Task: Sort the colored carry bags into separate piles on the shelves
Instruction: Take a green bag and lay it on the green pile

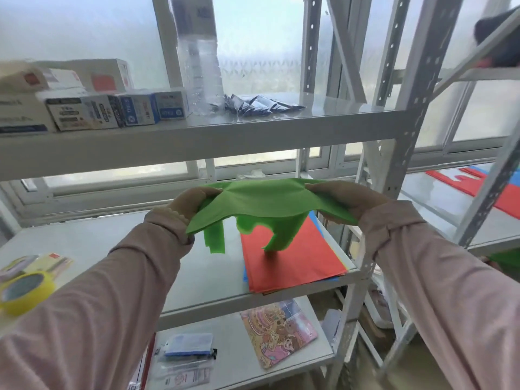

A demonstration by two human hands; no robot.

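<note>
A green carry bag [267, 204] is stretched flat in the air between my two gloved hands, above the middle shelf [140, 243]. My left hand [188, 202] grips its left edge and my right hand [340, 197] grips its right edge; its handles hang down. Below it on the middle shelf lies a stack of bags with a red bag [289, 254] on top and blue edges [245, 273] showing underneath. On the neighbouring shelf unit to the right lie more red bags [503, 198] beside a blue one [489, 168].
The top shelf [197, 136] carries boxes [112, 108], a clear bottle [201, 66] and dark sachets [259, 105]. Yellow tape [25, 288] sits at the middle shelf's left. The lower shelf holds a picture book [278, 330] and packets [185, 358]. A perforated upright post [394, 164] stands right of the stack.
</note>
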